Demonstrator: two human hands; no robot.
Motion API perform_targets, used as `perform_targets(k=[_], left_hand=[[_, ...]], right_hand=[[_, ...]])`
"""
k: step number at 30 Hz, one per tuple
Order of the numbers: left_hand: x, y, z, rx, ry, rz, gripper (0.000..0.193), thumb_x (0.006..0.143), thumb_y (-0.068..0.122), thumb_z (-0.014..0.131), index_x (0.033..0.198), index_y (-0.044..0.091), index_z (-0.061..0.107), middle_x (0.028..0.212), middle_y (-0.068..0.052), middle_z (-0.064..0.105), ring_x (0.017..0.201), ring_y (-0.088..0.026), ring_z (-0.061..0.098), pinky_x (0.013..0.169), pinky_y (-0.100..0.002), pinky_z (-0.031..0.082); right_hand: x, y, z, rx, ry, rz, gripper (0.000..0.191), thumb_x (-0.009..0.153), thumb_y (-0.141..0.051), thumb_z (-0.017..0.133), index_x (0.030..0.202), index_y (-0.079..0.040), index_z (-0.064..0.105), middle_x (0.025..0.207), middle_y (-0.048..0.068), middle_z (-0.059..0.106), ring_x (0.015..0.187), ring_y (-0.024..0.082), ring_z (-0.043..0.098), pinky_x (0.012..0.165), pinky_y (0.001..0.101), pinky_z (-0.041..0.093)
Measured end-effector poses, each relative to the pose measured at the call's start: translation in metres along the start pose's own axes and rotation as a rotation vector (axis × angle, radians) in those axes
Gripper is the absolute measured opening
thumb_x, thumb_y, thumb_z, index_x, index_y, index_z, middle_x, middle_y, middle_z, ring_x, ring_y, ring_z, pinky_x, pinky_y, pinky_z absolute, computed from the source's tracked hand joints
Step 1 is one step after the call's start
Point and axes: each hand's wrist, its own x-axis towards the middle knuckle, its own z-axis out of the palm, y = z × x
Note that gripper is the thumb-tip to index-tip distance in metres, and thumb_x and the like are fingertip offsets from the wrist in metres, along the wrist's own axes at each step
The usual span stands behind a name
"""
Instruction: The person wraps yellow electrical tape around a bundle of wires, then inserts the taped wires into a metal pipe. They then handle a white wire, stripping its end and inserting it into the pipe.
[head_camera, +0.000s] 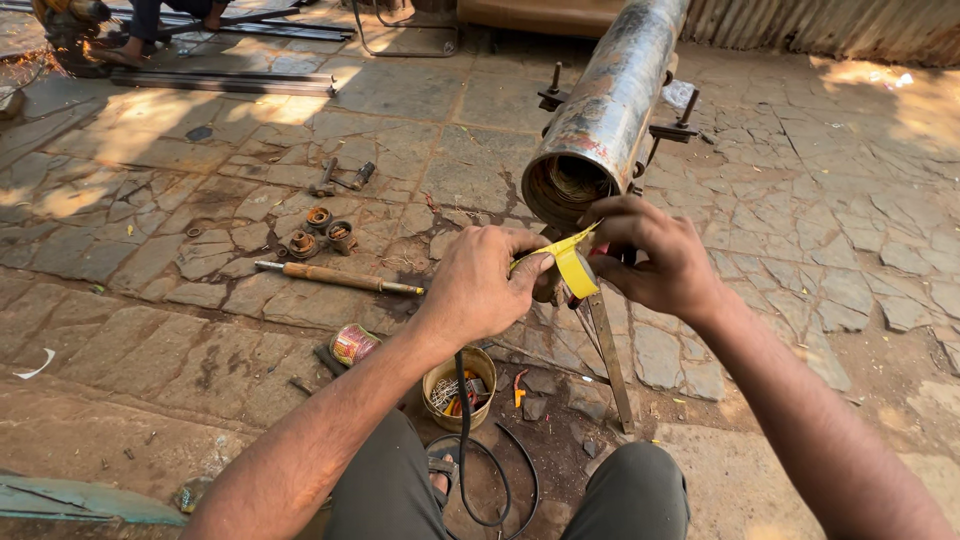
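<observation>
Just below the mouth of the metal pipe (600, 120), yellow tape (572, 262) is pinched by the left hand (480, 285) and the right hand (655, 255).

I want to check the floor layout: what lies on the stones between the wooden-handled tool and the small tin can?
In the head view, a spool of wire lies between the wooden-handled tool and the tin can, on the stone floor.

My left hand (478, 285) and right hand (655, 255) meet ahead of me, forearms reaching forward. Both sets of fingers are pinched closed.
</observation>
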Motion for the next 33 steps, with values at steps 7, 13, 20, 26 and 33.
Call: perform_targets(k=[7, 13, 20, 26, 33], left_hand=[[-0.001, 0.000, 0.009, 0.118, 0.002, 0.061, 0.025, 0.091, 0.015, 0.068, 0.108, 0.000, 0.077, 0.088, -0.017, 0.074, 0.076, -0.031, 0.074, 0.072, -0.043, 0.057], [-0.011, 0.013, 0.004, 0.243, 0.070, 0.107, 0.025, 0.093, 0.017, 0.066, 0.107, -0.002, 0.076, 0.087, -0.017, 0.071, 0.073, -0.032, 0.073, 0.069, -0.045, 0.056], [0.002, 0.016, 0.002, 0.232, 0.133, 0.083, 0.022, 0.088, 0.026, 0.071, 0.096, 0.007, 0.081, 0.085, -0.012, 0.076, 0.074, -0.032, 0.073, 0.067, -0.046, 0.055], [0.002, 0.006, 0.007, 0.126, 0.197, 0.170, 0.018, 0.090, 0.023, 0.071, 0.096, 0.007, 0.078, 0.089, -0.009, 0.075, 0.076, -0.029, 0.073, 0.068, -0.043, 0.056], [-0.005, 0.008, 0.010, 0.240, 0.158, 0.147, 0.020, 0.091, 0.020, 0.070, 0.092, 0.003, 0.079, 0.082, -0.012, 0.071, 0.068, -0.030, 0.071, 0.064, -0.045, 0.054]], right_hand=[[-0.001, 0.000, 0.006, 0.164, 0.098, 0.036, 0.019, 0.083, -0.008, 0.083, 0.101, -0.007, 0.078, 0.106, 0.009, 0.074, 0.084, 0.020, 0.076, 0.072, 0.0304, 0.062], [0.020, -0.020, -0.006, 0.066, 0.055, 0.322, 0.035, 0.090, -0.013, 0.080, 0.121, -0.005, 0.066, 0.097, 0.010, 0.079, 0.086, 0.019, 0.079, 0.071, 0.0306, 0.062], [0.036, -0.043, -0.021, -0.335, -0.365, 0.186, 0.053, 0.075, -0.006, 0.071, 0.128, -0.011, 0.066, 0.105, 0.014, 0.070, 0.059, 0.032, 0.069, 0.056, 0.0439, 0.056], [0.027, -0.023, -0.017, -0.235, -0.285, 0.135, 0.043, 0.073, -0.012, 0.081, 0.114, -0.012, 0.068, 0.100, 0.010, 0.072, 0.075, 0.029, 0.073, 0.067, 0.0410, 0.058], [0.023, -0.014, -0.001, 0.113, 0.065, 0.179, 0.039, 0.091, -0.010, 0.084, 0.127, -0.017, 0.069, 0.102, 0.006, 0.078, 0.080, 0.021, 0.079, 0.072, 0.0330, 0.062]])
